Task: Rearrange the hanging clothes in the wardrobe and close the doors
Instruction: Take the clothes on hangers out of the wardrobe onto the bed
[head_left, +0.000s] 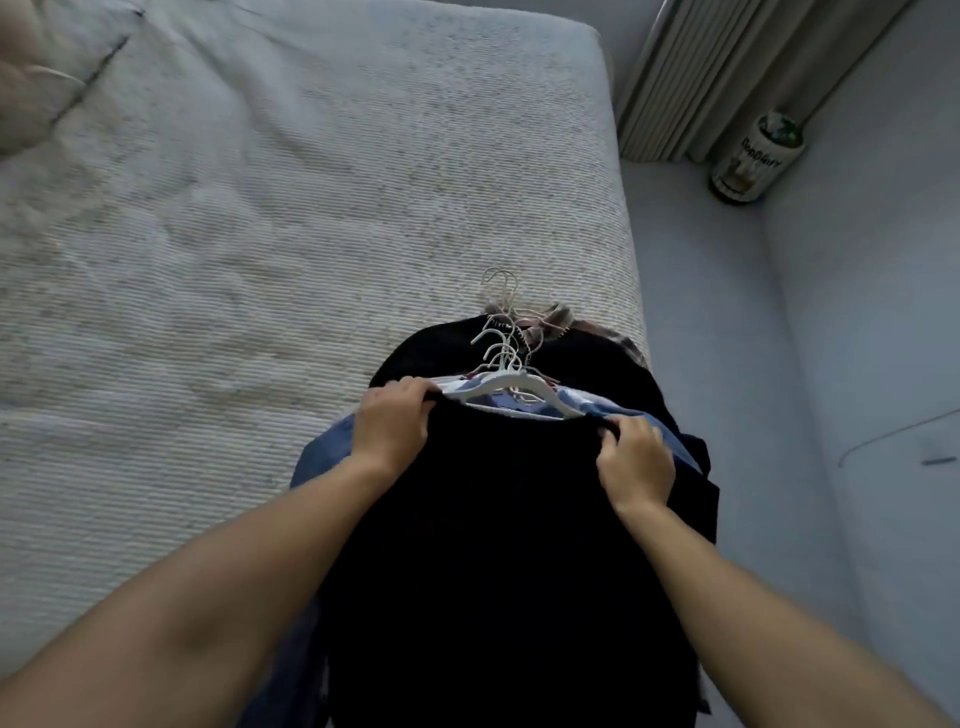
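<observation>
Black garment (509, 545) on top of a stack of hanging clothes, lying at the near right corner of the bed (260, 234), lower part draping off the edge toward the viewer. Left hand (389, 426) grips the garment's top left edge, fingers curled over the fabric; right hand (636, 462) pinches the top right edge, fingers curled round it too. Just past the hands a white plastic hanger (511, 389) sits on a light blue shirt (613, 405), with a bunch of white hanger hooks (501, 332) fanned out beyond it. Blue denim-like cloth (322, 452) pokes out under the left wrist. A plaid piece (561, 317) shows at the far end of the stack, on more black fabric. Bed has a ribbed light cover. Right of the bed, pale floor (717, 312), a pleated curtain (727, 67) and a labelled bottle (753, 156) lying at its foot.
</observation>
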